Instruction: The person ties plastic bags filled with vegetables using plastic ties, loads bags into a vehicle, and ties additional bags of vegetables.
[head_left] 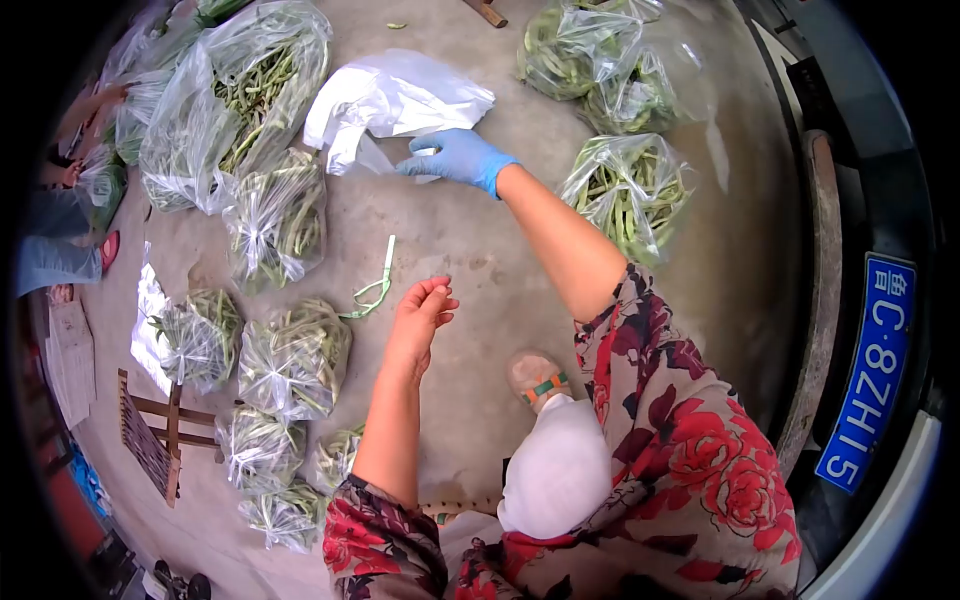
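Observation:
My right hand (455, 160), in a blue glove, reaches to the front edge of a pile of white plastic bags (400, 95) on the concrete floor. Its fingers are closed on a bit of the thin plastic. My left hand (425, 315) is bare and hovers lower down, thumb and fingers curled together with nothing visible in them. A light green strap (375, 290), looped at one end, lies on the floor just left of that hand. Left of the bag pile sits a large clear bag of green beans (265, 90).
Several tied bags of beans (295, 360) stand at left, others (630, 190) at upper right. A small wooden stool (150, 435) lies tipped over at lower left. A vehicle's blue number plate (868, 370) is at right. Another person's arm (90, 108) shows at far left.

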